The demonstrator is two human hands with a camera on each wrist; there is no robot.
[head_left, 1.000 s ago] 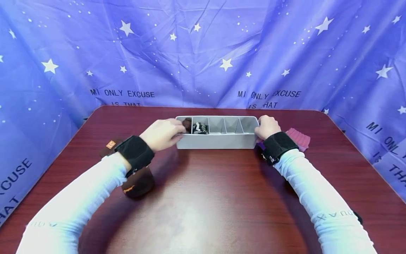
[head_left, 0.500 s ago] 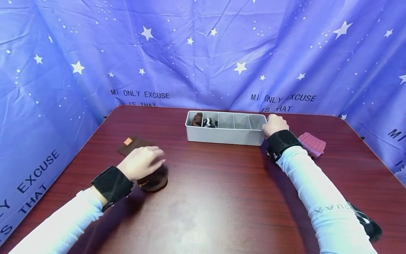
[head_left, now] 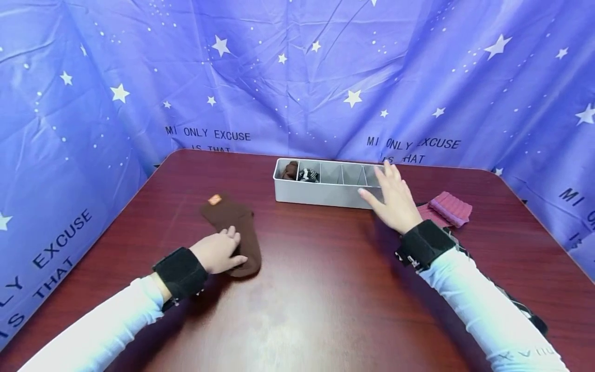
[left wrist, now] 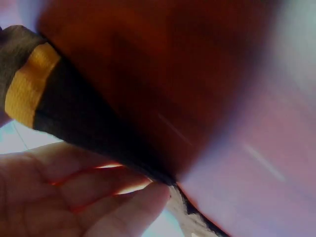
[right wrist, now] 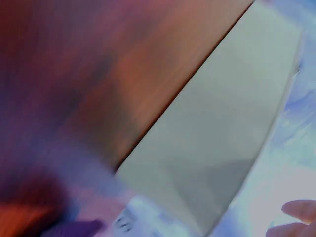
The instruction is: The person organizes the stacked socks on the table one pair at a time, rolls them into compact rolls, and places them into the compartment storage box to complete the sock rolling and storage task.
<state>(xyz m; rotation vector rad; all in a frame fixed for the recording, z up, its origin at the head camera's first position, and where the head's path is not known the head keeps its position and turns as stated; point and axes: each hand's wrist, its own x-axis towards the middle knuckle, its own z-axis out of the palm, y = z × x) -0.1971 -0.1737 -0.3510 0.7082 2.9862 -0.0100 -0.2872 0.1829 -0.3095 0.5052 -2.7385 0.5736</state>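
Note:
A brown sock (head_left: pixel 248 237) with an orange label near its cuff lies on the table in the head view. My left hand (head_left: pixel 216 253) rests on its foot end, fingers fairly straight and thumb apart. In the left wrist view the fingertips touch the edge of the sock (left wrist: pixel 84 108), which shows a mustard-yellow patch. My right hand (head_left: pixel 395 201) is spread at the right end of a grey divided box (head_left: pixel 321 195) and holds nothing. The box's two left compartments hold a brown rolled sock (head_left: pixel 290 170) and a black-and-white patterned one (head_left: pixel 309 175).
Right of the right hand lies a pink ribbed sock (head_left: pixel 451 209) with purple edging. A dark patterned sock (head_left: pixel 534 320) is partly hidden under the right forearm. Behind the reddish-brown table (head_left: pixel 297 289) hangs a blue star-print curtain (head_left: pixel 260 77).
My left hand left the box and came down onto the brown sock, which has shifted right. My right hand let go of the box's right end and spread its fingers.

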